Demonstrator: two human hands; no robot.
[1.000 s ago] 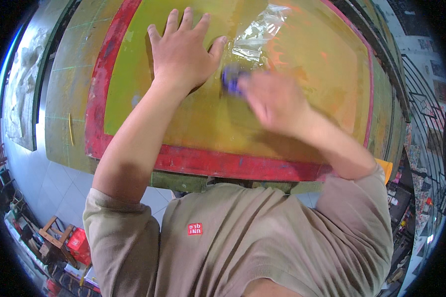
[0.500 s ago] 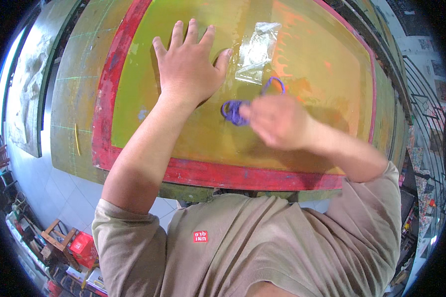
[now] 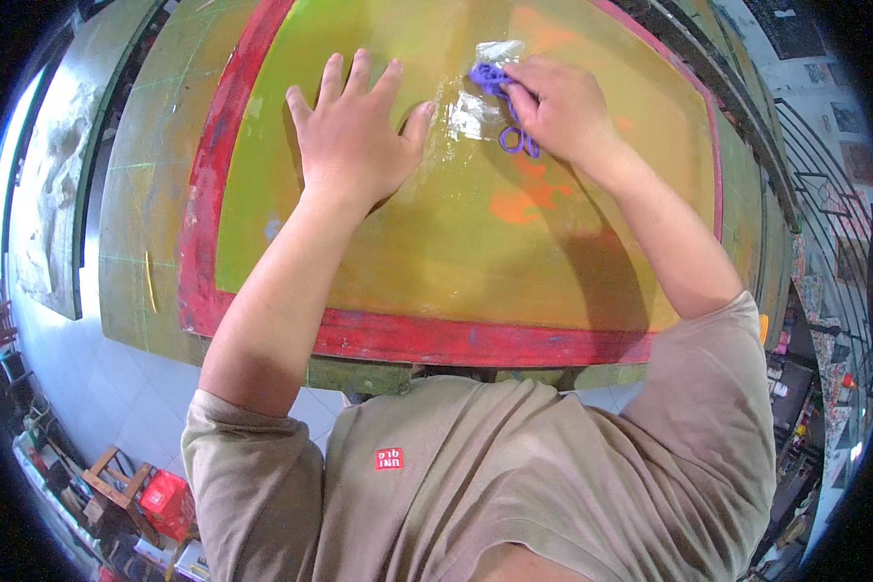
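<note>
A large screen-printing frame with a red border (image 3: pixel 204 252) and a yellow-green mesh lies flat on a green table. My left hand (image 3: pixel 354 136) is spread open, palm down, pressed on the mesh. To its right my right hand (image 3: pixel 558 107) presses a bunched purple cloth (image 3: pixel 495 82) against a shiny, clear patch (image 3: pixel 470 116) on the mesh. Orange stains (image 3: pixel 524 199) sit just below that hand.
The green table (image 3: pixel 131 213) extends left past the frame, and a white textured board (image 3: pixel 53 194) lies at its left edge. On the tiled floor at lower left stand a wooden stool (image 3: pixel 116 480) and a red container (image 3: pixel 165 500). Cluttered shelves fill the right edge.
My right hand has moved with the purple cloth up the mesh, from the middle to the shiny patch. My left hand has stayed flat in the same place.
</note>
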